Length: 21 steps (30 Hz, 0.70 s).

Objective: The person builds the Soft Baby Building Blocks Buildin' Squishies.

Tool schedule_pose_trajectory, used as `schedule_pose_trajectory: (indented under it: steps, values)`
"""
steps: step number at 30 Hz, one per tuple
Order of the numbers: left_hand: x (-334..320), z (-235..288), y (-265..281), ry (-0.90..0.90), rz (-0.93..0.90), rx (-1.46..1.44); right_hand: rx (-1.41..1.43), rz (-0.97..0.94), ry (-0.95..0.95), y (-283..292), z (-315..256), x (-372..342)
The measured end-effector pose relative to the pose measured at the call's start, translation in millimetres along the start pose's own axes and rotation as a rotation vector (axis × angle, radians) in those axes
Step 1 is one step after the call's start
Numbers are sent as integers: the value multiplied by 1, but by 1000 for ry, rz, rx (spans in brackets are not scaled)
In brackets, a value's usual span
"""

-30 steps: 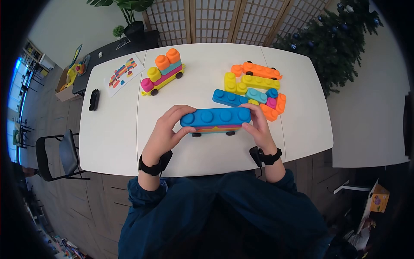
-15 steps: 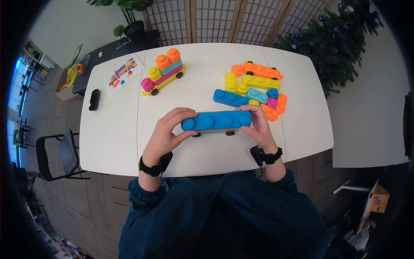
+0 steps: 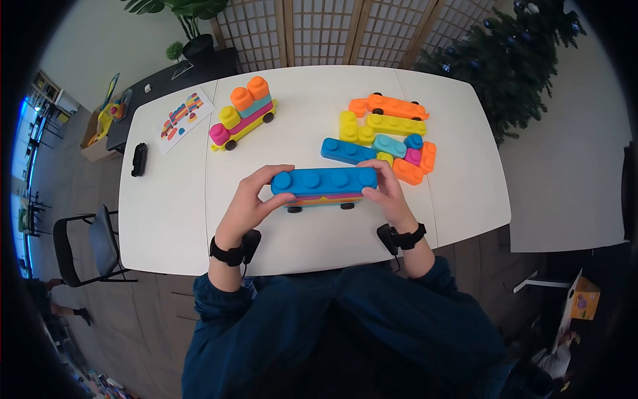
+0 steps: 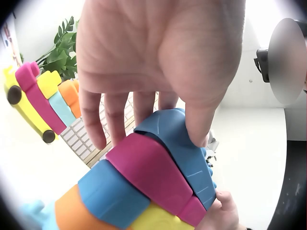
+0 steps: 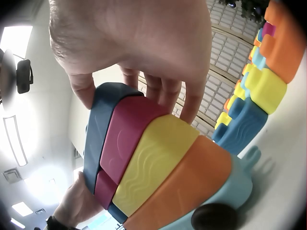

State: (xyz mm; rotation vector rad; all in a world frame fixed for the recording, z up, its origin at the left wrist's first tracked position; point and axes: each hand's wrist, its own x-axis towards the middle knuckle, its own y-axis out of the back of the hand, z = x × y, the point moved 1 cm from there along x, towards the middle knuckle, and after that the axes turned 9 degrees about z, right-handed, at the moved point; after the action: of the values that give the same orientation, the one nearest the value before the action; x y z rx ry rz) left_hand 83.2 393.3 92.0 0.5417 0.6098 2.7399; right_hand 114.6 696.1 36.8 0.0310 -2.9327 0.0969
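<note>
A long blue block [image 3: 323, 181] with a row of studs lies across the top of a wheeled stack of toy blocks in front of the person. My left hand [image 3: 247, 197] pinches its left end, thumb on the near side and fingers on the far side. At the opposite end, my right hand [image 3: 389, 193] grips it the same way. Beneath the blue block, a magenta block [image 4: 148, 167] shows, with a narrow dark gap between them in the left wrist view. Lower down are a yellow block [image 5: 153, 153], an orange block [image 5: 192, 177] and a light blue wheeled base [image 5: 240, 179].
Loose blocks lie back right, among them a blue one [image 3: 347, 151], a yellow one [image 3: 395, 125] and an orange wheeled base [image 3: 397, 106]. A built block car [image 3: 246, 125] stands back left, beside a picture sheet [image 3: 183, 120] and a black object [image 3: 139, 159] on the white table [image 3: 166, 219].
The head view has shifted slightly, so everything sits a little further left. More of the stack's near side shows below the blue block than half a second ago. Both hands keep their hold.
</note>
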Motion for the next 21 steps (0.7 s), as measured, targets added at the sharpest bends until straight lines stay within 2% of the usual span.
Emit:
schedule_pose_trajectory:
  steps: [7,9,13,15,16,18,21]
  values:
    - [-7,-4,-3,15,43,-12,63,17,11,-2,8,-2]
    - [-6,-3,-4,24,51,-9,-52,-51,39,2,5,2]
    - [-5,7,-5,-46,106,36,-45,26,124,27,0,7]
    - [-6,6,-6,-54,102,44,-49,263,104,47,-6,8]
    - [-7,2,-7,-37,106,61,-49,263,104,55,-5,10]
    - [-8,-2,-5,-23,108,77,-209,445,142,72,-3,13]
    - [-9,-3,-2,-12,120,97,-344,518,179,89,-8,12]
